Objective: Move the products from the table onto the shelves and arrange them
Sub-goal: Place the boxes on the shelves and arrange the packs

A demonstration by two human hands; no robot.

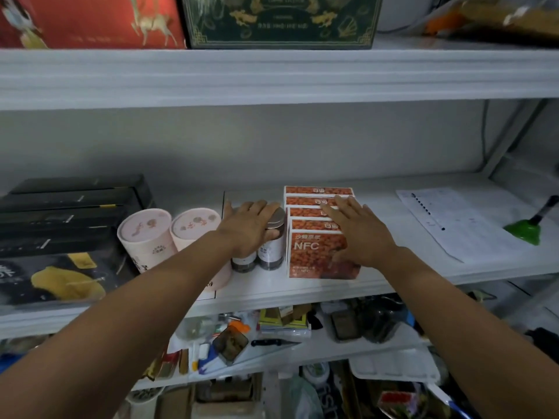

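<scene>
Orange boxes (pixel 317 237): five; pink canisters (pixel 148 234): two.

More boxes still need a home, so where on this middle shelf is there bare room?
Bare shelf lies between the orange NFC boxes and the paper sheet, and behind the small jars. Left of that it is crowded: pink canisters and black boxes stand close together.

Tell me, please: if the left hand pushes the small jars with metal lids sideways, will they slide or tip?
The small jars stand upright, tall and narrow, so a push near the lids probably tips them. They look like glass, so likely fragile. The left hand rests on their tops.
</scene>
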